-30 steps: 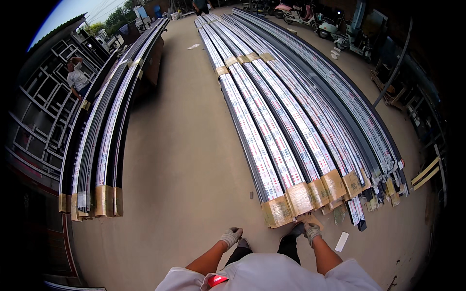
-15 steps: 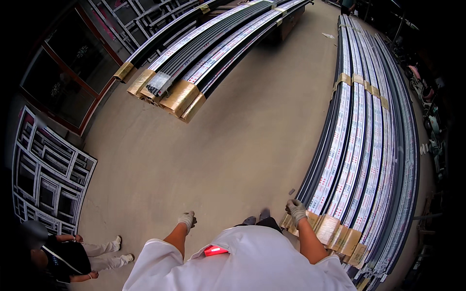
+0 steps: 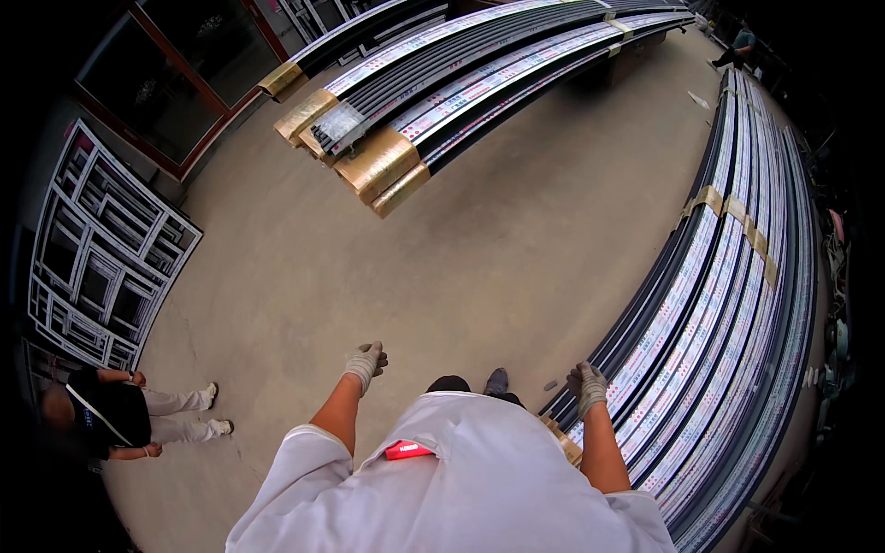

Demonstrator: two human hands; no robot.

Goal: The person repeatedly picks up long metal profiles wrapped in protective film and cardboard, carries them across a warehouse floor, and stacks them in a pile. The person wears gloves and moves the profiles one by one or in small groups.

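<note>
Standing at the near end of a long stack of profiles on the right, the person is resting the gloved right hand on its near inner edge, fingers curled loosely on the dark outermost bar; whether it is actually gripping cannot be told. The left hand is hanging free over the bare concrete floor, fingers half bent, holding nothing, well apart from the right.

Step in hand, as judged: taking hold of a bar at its end. A firm lift is likely calling for the left hand to cross over and share the load.

Packaging:
- Right stack: dark bars under white protective film patterned with small red and blue marks, tan tape bands crossing midway and at the near end.
- Far stack: same film, ends capped in brown paper wrap.
- Left: white lattice frames leaning upright; a person in a dark top is standing beside them.
</note>
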